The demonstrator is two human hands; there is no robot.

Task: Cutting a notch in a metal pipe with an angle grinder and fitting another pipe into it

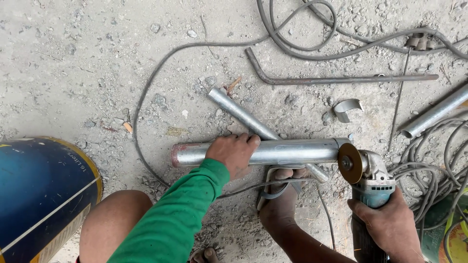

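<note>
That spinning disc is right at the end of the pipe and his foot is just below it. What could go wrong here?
The grinder disc meets the pipe end while the left hand is bare, so sparks or a slip could cut skin. The foot, in a sandal, sits just under the pipe near the disc. A thin cable runs under the pipe and could be nicked. The right hand alone steadies the grinder, so a kick might jerk it.

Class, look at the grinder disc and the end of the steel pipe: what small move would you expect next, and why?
Probably easing the angle grinder in the right hand so its disc bites across the end of the galvanised pipe. The disc already sits at that end, the left hand presses the pipe down, and a foot braces beneath it.
</note>
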